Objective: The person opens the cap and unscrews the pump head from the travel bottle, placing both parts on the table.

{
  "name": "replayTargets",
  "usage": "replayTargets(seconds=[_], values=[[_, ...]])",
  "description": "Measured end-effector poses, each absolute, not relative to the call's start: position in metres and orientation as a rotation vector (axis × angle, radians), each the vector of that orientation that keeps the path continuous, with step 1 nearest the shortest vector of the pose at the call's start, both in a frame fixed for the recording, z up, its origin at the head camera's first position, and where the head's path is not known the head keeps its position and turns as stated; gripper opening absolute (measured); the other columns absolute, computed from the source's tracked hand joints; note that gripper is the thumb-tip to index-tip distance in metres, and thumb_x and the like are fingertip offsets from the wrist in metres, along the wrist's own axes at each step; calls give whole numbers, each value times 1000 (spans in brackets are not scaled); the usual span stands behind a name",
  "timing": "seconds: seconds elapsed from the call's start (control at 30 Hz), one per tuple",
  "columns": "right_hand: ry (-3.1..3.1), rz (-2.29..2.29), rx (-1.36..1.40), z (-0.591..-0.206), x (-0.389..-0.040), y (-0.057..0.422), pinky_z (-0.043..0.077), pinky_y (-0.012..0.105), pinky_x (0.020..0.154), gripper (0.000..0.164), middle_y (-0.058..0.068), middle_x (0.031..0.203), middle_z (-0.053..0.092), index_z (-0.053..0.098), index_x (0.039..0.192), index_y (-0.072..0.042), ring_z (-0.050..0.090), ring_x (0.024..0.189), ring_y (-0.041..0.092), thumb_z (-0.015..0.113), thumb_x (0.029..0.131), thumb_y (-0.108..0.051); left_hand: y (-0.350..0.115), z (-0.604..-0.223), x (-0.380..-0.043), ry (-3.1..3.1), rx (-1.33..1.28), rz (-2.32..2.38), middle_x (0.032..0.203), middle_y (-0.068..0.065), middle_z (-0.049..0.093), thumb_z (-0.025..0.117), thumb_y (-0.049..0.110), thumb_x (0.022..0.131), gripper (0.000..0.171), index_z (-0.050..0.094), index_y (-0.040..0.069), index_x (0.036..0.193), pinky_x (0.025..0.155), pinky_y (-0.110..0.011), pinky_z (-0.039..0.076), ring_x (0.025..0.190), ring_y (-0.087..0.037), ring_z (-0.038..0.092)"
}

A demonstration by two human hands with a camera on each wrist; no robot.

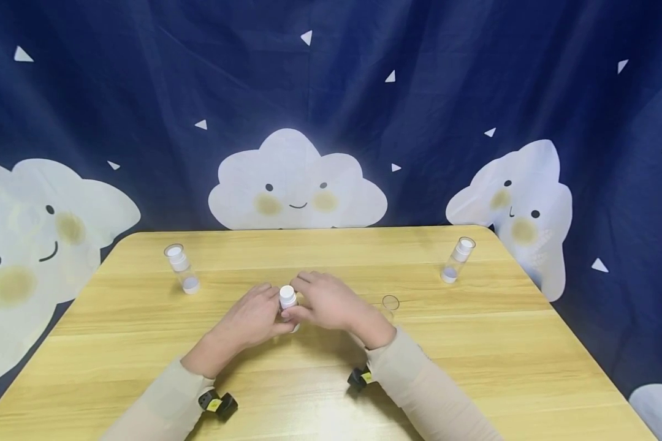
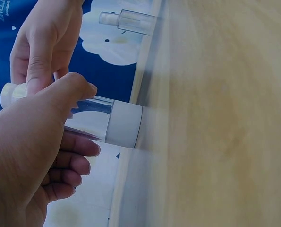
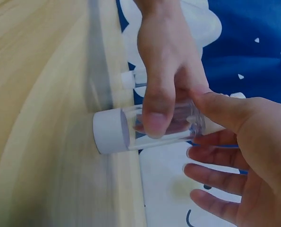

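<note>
The clear bottle [image 1: 288, 298] stands between the two grips, its white base [image 3: 111, 131] apparently resting on the counter [image 1: 507, 355] and its white top [image 2: 9, 94] rising above the fingers. The left grip [image 1: 256, 315] is closed around the see-through body, its thumb pressed across one side and its fingers curled behind; holding low like this probably steadies the bottle and stops it turning or tipping. The right grip [image 1: 331, 300] pinches higher, at the neck, thumb against one side and forefinger against the other, while its remaining fingers spread loosely away from the bottle. A pinch there seems chosen for finer control of the upper part, with the counter below bearing the weight. Just beyond the right grip's wrist sits a clear piece with a dark round rim, perhaps a cap [image 1: 390, 302], where it is out of the fingers' way yet near them. Two similar bottles stand farther out: a left-hand bottle [image 1: 182, 269] well to the left of the left grip, and a right-hand bottle [image 1: 456, 261] well to the right of the right grip. Being so far to the sides, both leave the grips room to work in the middle.
</note>
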State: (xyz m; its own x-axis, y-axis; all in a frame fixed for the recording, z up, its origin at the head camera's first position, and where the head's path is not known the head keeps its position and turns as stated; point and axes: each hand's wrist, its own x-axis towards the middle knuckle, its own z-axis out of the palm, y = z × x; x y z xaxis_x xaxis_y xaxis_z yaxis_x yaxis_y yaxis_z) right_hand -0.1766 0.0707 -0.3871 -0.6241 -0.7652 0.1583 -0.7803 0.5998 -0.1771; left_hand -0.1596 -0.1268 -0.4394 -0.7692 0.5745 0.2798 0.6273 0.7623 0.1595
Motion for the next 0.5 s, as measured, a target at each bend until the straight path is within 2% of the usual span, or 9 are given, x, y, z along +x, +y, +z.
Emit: replayTargets(seconds=[0.13,0.27,0.5], values=[[-2788,463,1367,-386,-180,74,47,24,76,37,1,101,61,61,110,-12,52,85,9,61,94,-46,-127,-439,-160,-2755,-946,-356,80,4,54,70,50,83,38,58,15,86,77,-35,46,76,-16,46],[-2819,547,1388,-385,-181,75,48,25,84,38,-2,106,59,63,115,-12,58,95,14,61,94,-44,-127,-441,-160,-2751,-953,-345,77,5,51,68,50,85,37,58,14,85,74,-33,45,73,-15,43],[-2841,619,1414,-383,-183,77,47,27,93,36,-3,112,58,63,118,-11,59,104,18,62,95,-39,-127,-440,-161,-2741,-944,-354,75,5,50,68,52,84,40,60,12,87,69,-30,43,71,-14,41]])
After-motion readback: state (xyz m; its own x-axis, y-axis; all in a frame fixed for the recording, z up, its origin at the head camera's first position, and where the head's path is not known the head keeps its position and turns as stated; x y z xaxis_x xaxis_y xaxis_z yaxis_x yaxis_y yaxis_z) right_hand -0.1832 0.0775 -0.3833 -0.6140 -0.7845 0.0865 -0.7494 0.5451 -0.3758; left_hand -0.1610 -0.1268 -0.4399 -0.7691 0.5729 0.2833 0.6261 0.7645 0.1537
